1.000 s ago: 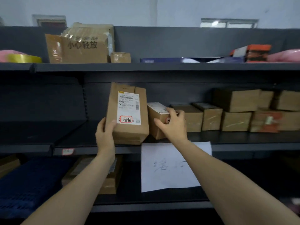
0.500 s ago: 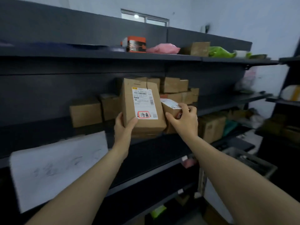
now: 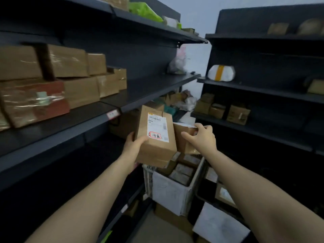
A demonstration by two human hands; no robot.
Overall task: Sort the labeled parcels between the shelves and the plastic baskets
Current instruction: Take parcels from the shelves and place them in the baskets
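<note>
My left hand [image 3: 134, 143] grips a tall brown parcel [image 3: 154, 149] by its left edge; the parcel carries a white label with red-circled handwriting. My right hand [image 3: 203, 136] grips a smaller brown box [image 3: 182, 137] with a white label on top, held just right of the tall parcel. Both parcels hang in the air above a light plastic basket [image 3: 168, 192] on the floor, which holds several brown parcels. A dark basket [image 3: 208, 195] stands to its right, partly hidden by my right arm.
A dark shelf unit [image 3: 108, 107] on the left carries stacked brown boxes [image 3: 70, 78]. A second shelf unit [image 3: 263, 90] on the right holds a white parcel with yellow tape [image 3: 221, 73] and small boxes [image 3: 238, 114]. White paper sheets hang on the baskets.
The view has swung right, away from the middle shelf toward the aisle's end. Both hands carried their parcels off the shelf and now hold them above the floor baskets.
</note>
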